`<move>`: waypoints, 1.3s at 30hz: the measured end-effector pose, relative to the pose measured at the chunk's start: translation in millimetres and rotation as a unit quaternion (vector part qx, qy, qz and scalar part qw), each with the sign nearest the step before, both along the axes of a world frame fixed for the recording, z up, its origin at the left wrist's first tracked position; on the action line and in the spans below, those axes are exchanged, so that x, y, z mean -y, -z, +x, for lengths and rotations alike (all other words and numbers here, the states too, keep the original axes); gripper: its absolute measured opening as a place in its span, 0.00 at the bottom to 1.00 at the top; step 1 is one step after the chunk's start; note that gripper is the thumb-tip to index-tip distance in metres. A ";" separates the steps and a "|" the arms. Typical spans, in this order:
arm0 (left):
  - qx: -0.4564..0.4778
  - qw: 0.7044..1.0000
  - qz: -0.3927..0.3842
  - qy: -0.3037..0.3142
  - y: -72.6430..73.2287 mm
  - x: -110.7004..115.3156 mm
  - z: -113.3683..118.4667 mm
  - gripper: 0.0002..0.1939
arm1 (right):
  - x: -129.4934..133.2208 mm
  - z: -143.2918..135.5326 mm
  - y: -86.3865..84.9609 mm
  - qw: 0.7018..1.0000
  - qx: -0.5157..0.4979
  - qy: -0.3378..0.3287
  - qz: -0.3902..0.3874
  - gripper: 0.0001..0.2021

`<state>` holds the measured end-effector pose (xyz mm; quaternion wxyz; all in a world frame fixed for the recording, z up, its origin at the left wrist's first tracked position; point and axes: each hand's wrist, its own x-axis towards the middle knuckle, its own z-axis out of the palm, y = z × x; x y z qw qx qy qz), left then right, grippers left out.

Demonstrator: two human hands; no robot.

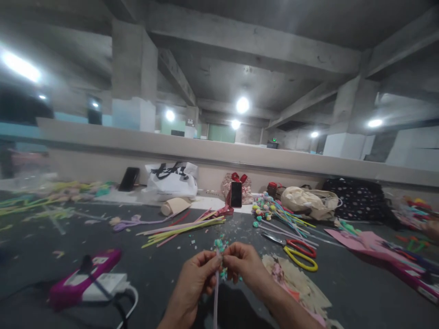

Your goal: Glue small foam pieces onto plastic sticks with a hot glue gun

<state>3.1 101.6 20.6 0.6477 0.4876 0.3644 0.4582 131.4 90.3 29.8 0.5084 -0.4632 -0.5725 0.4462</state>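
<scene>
My left hand (202,272) pinches a thin lilac chenille stem (216,301), which hangs down toward the near edge of the view. A small teal flower-like tuft (218,244) shows at the stem's upper end, just above my fingertips. Right beside it, my right hand (242,262) is closed in a pinch close against the tuft; what lies between those fingertips is hidden. More teal bits (224,274) are visible below the hands on the dark table (161,274). Scissors (295,251) with red and yellow handles lie to the right of my right hand.
Loose yellow and pink stems (185,230) lie ahead. Finished-looking stems with colourful heads (265,205) sit right of an upright phone (236,194). A magenta power strip (85,278) with a white plug and cables is at left. Beige scraps (308,288) lie at right; another person's hand (431,230) shows at the far right.
</scene>
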 end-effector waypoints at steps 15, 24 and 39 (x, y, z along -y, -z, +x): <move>0.019 0.999 -0.004 -0.034 8.1 -3.1 2.7 0.19 | 4.6 -5.9 -5.2 0.999 0.029 0.045 0.007 0.01; -0.008 1.000 -0.014 -0.010 14.0 -8.8 6.3 0.21 | 9.0 -3.9 -3.9 0.998 0.028 0.057 0.016 0.02; -0.004 0.999 -0.015 0.029 -0.4 8.3 0.0 0.16 | 8.6 13.4 17.1 0.999 -0.030 0.012 0.015 0.07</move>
